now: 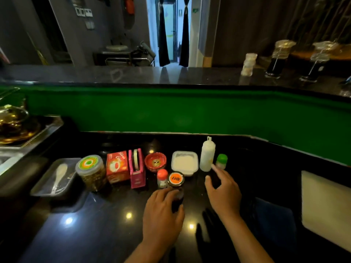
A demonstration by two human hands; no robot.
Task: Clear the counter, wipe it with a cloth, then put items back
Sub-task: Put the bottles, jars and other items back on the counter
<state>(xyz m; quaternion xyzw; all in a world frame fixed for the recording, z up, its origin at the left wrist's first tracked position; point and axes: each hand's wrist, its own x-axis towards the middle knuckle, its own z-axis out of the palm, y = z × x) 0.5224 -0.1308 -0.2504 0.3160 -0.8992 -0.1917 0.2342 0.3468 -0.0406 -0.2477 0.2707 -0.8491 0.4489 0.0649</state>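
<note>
Ten or so items sit in a loose row along the back of the black counter, probably lined up close to the green wall to leave the front strip free. From the left: steel tray with a white spoon in it, snack jar, red box, pink tape dispenser, red bowl, white tub, squeeze bottle, green-cap shaker. Just in front of that row stand an orange-cap shaker and a dark jar with an orange lid, touching or nearly so. Left hand is wrapped around the dark jar's body, fingers on the far side, thumb on the near side; jar looks upright and on the counter, can't tell if it's lifted yet. Right hand holds nothing, fingers spread and relaxed, index tip at the squeeze bottle's base beside the green-cap shaker; contact unclear. No cloth visible; a white board lies at far right. My read: either clearing is just starting or items are going back, one frame doesn't settle it. Row is tight, so watch for knocking the orange-cap shaker when the jar moves.
</note>
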